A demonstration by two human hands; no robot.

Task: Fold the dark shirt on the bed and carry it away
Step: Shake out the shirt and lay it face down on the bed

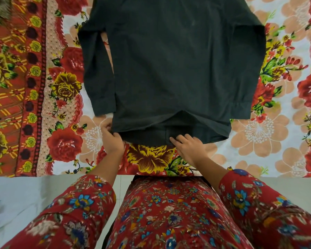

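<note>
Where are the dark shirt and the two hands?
dark shirt [169,69]: head view, middle of its body.
left hand [113,141]: head view, back of the hand, by the hem's corner.
right hand [190,146]: head view, back of the hand, at the hem.

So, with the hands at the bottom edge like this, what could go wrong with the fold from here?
The left hand pinches one corner of the shirt while the right hand rests mid-hem, so the unheld right corner could lag and the fold may go crooked. The sleeve on the left lies loose beside the body and may trail out.
</note>
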